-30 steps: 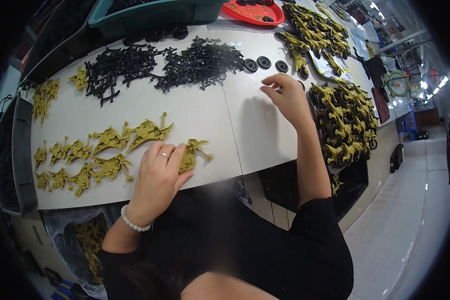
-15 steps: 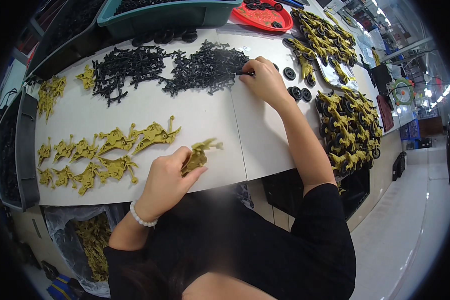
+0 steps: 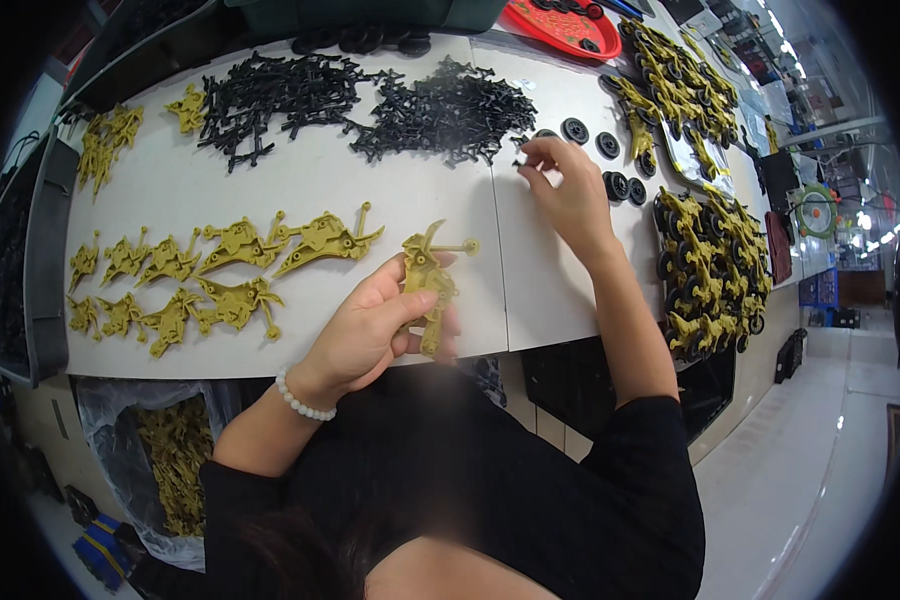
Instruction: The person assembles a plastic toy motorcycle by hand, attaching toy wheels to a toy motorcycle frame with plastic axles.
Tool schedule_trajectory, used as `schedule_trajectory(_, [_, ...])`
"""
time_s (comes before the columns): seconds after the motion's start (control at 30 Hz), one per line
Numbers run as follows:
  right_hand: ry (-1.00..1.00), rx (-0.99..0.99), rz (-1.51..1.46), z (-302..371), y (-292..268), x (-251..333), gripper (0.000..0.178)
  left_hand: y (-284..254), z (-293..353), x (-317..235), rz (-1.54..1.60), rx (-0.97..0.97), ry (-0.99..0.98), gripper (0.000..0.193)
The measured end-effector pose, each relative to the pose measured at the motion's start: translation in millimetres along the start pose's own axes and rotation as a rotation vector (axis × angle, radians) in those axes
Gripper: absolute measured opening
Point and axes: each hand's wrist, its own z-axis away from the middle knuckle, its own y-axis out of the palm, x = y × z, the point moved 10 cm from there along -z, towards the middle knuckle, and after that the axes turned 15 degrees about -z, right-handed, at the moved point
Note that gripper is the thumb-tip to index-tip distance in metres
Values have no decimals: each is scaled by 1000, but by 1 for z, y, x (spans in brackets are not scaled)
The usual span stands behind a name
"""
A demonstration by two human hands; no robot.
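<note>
My left hand (image 3: pixel 360 330) grips a mustard-yellow plastic toy motorbike body half (image 3: pixel 426 268) above the front of the white table, its thin arm with a ring end pointing right. Pinched at the fingertips of my right hand (image 3: pixel 576 195) is a small black plastic part (image 3: pixel 519 163), mostly hidden by the fingers. That hand hovers just right of a pile of small black forked parts (image 3: pixel 450 112). Two rows of similar yellow body halves (image 3: pixel 240 245) lie left of my left hand.
Loose black wheels (image 3: pixel 574 130) lie beyond my right hand. Assembled yellow toys with wheels (image 3: pixel 710 265) crowd the right side. Another black parts heap (image 3: pixel 270 100) and a red tray (image 3: pixel 560 35) are farther back. A grey bin (image 3: pixel 45 270) stands at the left edge.
My left hand has moved slightly right and turned the yellow body half more upright. My right hand has drawn away from the black pile, rightward and nearer to me.
</note>
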Motion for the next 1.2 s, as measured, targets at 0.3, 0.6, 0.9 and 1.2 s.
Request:
schedule_trajectory(0.3, [73, 270, -427, 73, 41, 80, 14, -7, 3, -2, -83, -196, 8, 37])
schedule_trajectory(0.6, [-151, 192, -300, 76, 34, 95, 14, -1, 2, -9, -85, -204, 39, 39])
schedule_trajectory(0.9, [-241, 87, -318, 75, 22, 110, 18, 1, 8, -12, -162, -195, 36, 39])
schedule_trajectory(1.2, [-247, 142, -257, 87, 28, 129, 18, 10, 25, -23, -124, -173, 155, 41])
